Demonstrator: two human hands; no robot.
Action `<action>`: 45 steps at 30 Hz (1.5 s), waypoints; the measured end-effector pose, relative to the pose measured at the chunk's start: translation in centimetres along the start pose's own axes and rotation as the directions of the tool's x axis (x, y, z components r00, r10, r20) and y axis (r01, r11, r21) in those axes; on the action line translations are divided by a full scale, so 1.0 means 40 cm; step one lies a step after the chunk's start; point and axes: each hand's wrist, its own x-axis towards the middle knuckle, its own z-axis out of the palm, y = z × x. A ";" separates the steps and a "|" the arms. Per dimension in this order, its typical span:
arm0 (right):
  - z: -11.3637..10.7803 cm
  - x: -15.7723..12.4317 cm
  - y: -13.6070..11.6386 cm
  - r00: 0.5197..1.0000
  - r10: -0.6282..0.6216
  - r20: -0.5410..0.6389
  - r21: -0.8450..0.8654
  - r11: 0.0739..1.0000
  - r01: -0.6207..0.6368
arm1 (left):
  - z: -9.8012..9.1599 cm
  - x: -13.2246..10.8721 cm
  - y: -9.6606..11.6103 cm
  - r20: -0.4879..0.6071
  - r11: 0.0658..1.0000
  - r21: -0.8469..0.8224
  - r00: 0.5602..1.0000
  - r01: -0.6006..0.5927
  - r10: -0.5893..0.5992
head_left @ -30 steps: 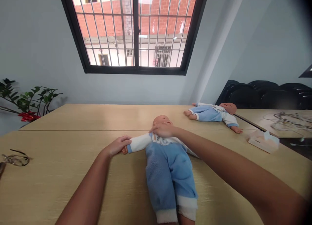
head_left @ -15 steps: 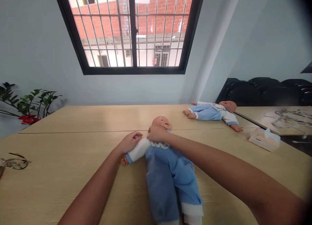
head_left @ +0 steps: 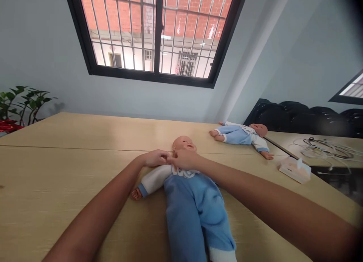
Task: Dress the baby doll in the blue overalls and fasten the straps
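Note:
A baby doll (head_left: 188, 205) in a white top and blue trousers lies on its back on the table, its head away from me. At the shoulder and neck of the doll's shirt (head_left: 160, 175), my left hand (head_left: 155, 158) is closed in a pinch on the cloth. Right beside it, my right hand (head_left: 184, 159) pinches the shirt near the collar, just under the doll's chin. The fingertips of both hands nearly meet. What exactly lies between them is partly hidden. The doll's arm stretches out to the left below my left hand.
Farther back on the wooden table (head_left: 85, 186) lies a second doll (head_left: 239, 134) in matching clothes. A tissue box (head_left: 295, 170) sits at the right, with tangled cables (head_left: 326, 148) beyond it. Black chairs (head_left: 297, 118) stand behind; a potted plant (head_left: 25, 103) is at the left.
My left hand has moved right and up from the doll's sleeve to the shoulder, meeting my right hand. The right hand stays at the collar. The camera view has tilted slightly.

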 end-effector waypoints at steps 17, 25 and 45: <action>0.002 0.039 0.022 1.000 -0.011 0.007 0.370 0.929 0.008 | 0.038 -0.017 0.003 -0.309 0.988 0.126 0.943 -0.088 0.123; 0.025 0.020 0.007 0.994 0.104 -0.040 0.489 0.869 -0.071 | 0.046 -0.035 0.017 -0.516 0.928 0.369 0.842 0.056 0.154; 0.226 -0.312 0.301 0.893 -0.130 -0.432 0.588 0.710 0.388 | 0.206 0.001 0.290 -0.027 0.712 0.687 0.974 -0.147 0.227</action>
